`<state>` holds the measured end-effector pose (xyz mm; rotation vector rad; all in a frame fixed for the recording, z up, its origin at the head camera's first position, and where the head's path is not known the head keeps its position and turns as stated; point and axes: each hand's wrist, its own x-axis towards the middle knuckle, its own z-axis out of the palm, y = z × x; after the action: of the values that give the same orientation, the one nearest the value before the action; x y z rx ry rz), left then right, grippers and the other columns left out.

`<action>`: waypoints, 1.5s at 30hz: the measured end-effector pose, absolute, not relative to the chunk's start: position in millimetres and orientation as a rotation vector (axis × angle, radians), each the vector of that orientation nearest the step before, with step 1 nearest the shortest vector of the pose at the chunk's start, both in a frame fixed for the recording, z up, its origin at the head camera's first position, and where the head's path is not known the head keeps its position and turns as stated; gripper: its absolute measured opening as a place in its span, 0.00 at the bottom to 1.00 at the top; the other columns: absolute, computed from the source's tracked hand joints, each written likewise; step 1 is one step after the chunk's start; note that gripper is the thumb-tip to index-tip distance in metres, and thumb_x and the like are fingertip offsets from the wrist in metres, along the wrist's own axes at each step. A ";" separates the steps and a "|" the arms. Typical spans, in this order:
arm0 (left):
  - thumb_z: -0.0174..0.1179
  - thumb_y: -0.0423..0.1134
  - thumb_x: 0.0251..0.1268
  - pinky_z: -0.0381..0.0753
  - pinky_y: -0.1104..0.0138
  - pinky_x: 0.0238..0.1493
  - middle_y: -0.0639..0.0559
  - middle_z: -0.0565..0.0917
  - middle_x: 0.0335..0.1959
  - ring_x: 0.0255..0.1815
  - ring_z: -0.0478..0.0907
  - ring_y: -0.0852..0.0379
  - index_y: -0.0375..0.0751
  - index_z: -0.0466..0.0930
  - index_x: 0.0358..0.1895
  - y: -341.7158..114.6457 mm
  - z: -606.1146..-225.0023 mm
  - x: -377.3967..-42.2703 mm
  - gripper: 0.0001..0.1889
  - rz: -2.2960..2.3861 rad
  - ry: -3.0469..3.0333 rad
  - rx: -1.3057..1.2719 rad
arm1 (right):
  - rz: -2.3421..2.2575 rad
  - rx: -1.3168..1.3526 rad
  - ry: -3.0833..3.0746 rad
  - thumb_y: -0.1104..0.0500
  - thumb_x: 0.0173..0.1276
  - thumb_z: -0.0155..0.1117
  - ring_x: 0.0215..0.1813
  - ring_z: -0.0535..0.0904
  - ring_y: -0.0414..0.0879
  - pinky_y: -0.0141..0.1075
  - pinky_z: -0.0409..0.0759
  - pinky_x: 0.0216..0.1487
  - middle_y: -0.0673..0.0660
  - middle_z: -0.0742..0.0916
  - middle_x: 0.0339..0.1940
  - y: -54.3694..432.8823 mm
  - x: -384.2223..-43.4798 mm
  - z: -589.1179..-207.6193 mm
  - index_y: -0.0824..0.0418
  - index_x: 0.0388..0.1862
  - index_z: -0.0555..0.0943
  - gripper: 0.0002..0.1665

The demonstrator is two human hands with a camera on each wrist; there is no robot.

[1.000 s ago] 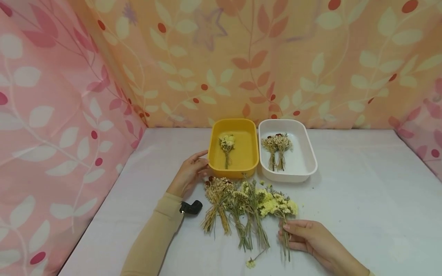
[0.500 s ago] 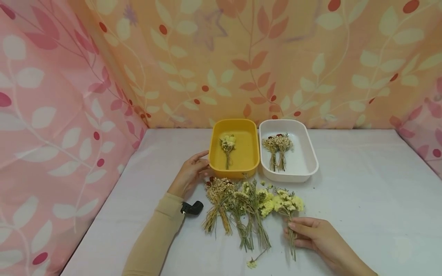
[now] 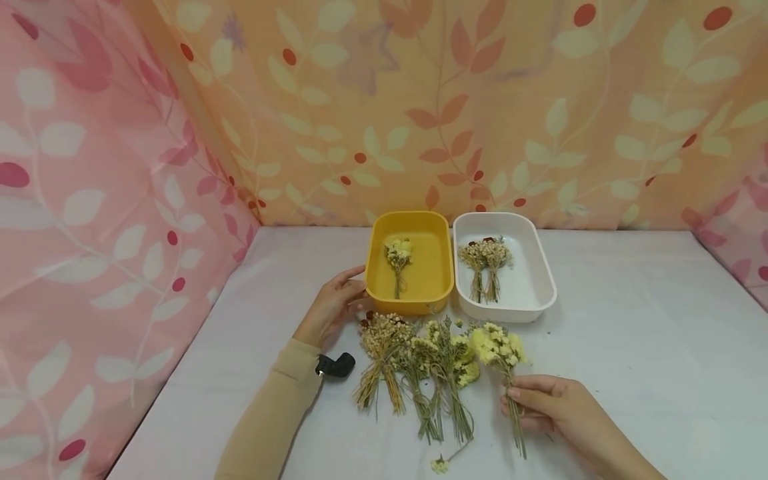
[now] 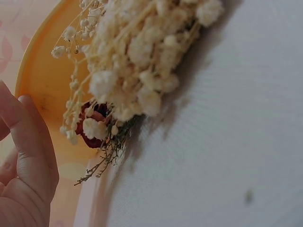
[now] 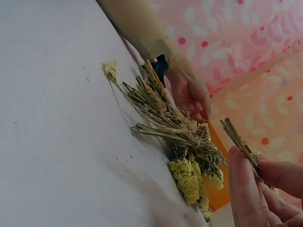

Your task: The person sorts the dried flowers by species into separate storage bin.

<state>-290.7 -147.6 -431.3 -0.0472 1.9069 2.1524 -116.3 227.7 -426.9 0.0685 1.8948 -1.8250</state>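
Observation:
My right hand pinches the tied stems of a small dried-flower bouquet with pale yellow heads, right of the pile. In the right wrist view its stem ends stick out between thumb and fingers. My left hand touches the left wall of the yellow tray with extended fingers. One yellow bouquet lies in that tray. Two cream bouquets with dark red blooms lie in the white tray. Cream bouquets and yellow-green bouquets are heaped before the trays.
A loose yellow sprig lies at the front of the white-covered table. Small crumbs dot the cloth. Patterned fabric rises behind the trays, and pink fabric at the left. A black wrist strap device sits on the left wrist.
The right hand has drawn its yellow bouquet rightward, apart from the heap, baring another yellow head there. The left hand stays at the yellow tray. The head view has shifted slightly.

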 end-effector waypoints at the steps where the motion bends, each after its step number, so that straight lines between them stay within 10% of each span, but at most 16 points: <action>1: 0.57 0.37 0.74 0.80 0.75 0.32 0.50 0.79 0.45 0.37 0.80 0.64 0.47 0.66 0.74 -147.7 -430.8 -290.7 0.27 2.150 1.906 -0.046 | -1.822 0.068 1.905 0.55 0.75 0.60 0.46 0.88 0.37 0.31 0.86 0.46 0.55 0.91 0.47 226.9 -116.9 -426.0 0.76 0.64 0.74 0.29; 45: 0.56 0.34 0.74 0.81 0.75 0.31 0.52 0.81 0.40 0.34 0.81 0.64 0.46 0.67 0.73 -146.9 -429.9 -290.4 0.26 2.186 1.868 -0.060 | -1.831 -0.112 2.153 0.57 0.75 0.60 0.44 0.87 0.34 0.33 0.87 0.47 0.46 0.90 0.44 191.2 -191.3 -364.3 0.77 0.63 0.74 0.28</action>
<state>-290.4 -146.9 -429.9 -0.0597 1.8685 2.1856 -191.3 191.2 -364.3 -0.1122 2.1531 -1.8310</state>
